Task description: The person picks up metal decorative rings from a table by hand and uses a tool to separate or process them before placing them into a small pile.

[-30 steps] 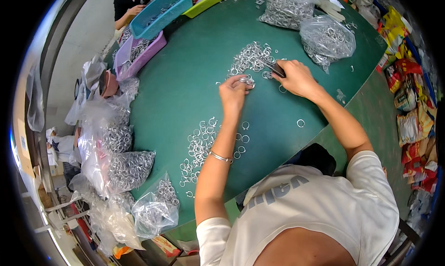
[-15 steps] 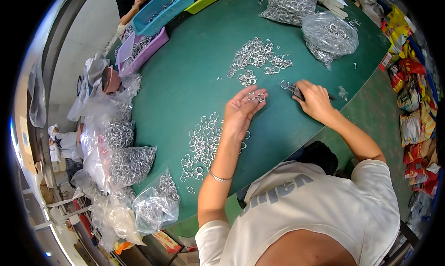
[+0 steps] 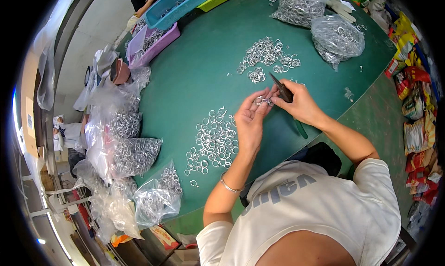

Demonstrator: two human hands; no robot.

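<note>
In the head view, the pliers (image 3: 286, 93) are in the right hand (image 3: 301, 104), held over the green table (image 3: 185, 89), a little to the right of the other palm. Their long axis runs slantwise, from the narrow nose at upper left to a green handle end at lower right, so the nose points away from the person, toward a small clump of rings (image 3: 256, 75) on the table. The right fingers are wrapped around the pliers' dark body, and the right thumb reaches over to the left fingertips. The left hand (image 3: 250, 121) is turned palm up with its fingers curled, grasping a few metal rings (image 3: 262, 100) near their tips; these are too small to tell which way their gaps face. The nose of the pliers stands clear of those rings, beyond them. A larger ring pile (image 3: 263, 51) lies past the clump, farther from the person, while a spread of loose rings (image 3: 215, 138) lies flat to the left of the left wrist, which wears a bracelet (image 3: 228, 185). Toward the far right, a clear bag (image 3: 338, 39) of metal pieces slumps on the table.
</note>
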